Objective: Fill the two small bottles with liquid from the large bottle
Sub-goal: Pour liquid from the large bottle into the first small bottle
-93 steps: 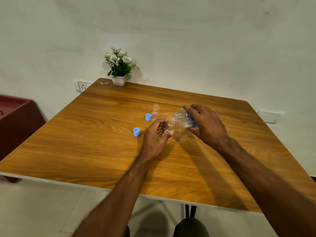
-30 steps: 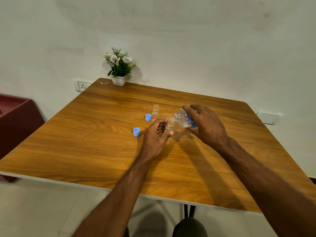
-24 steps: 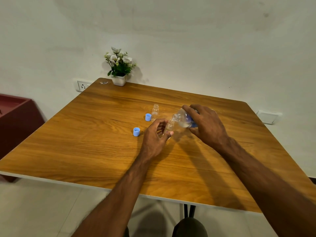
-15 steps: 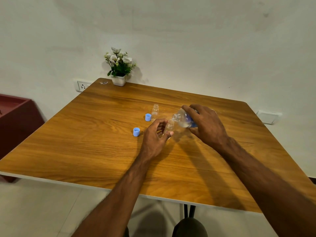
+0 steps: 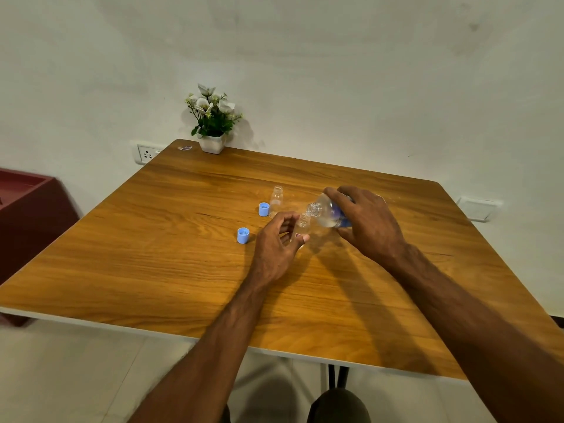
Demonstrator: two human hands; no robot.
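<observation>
My right hand (image 5: 366,222) grips the large clear bottle (image 5: 325,212), which has a blue label and is tipped to the left, its open mouth just above a small clear bottle (image 5: 303,225). My left hand (image 5: 276,247) holds that small bottle upright on the wooden table (image 5: 183,254), fingers curled round it. The second small bottle (image 5: 276,200) stands uncapped a little further back. Two blue caps lie on the table: one (image 5: 263,209) beside the second bottle, the other (image 5: 243,235) left of my left hand.
A white pot of flowers (image 5: 212,123) stands at the table's far left corner against the wall. A wall socket (image 5: 147,154) is beside it. A dark red cabinet (image 5: 27,209) sits left of the table.
Almost nothing has changed. Both hands keep their hold, and the large bottle stays tipped over the small bottle's mouth.
</observation>
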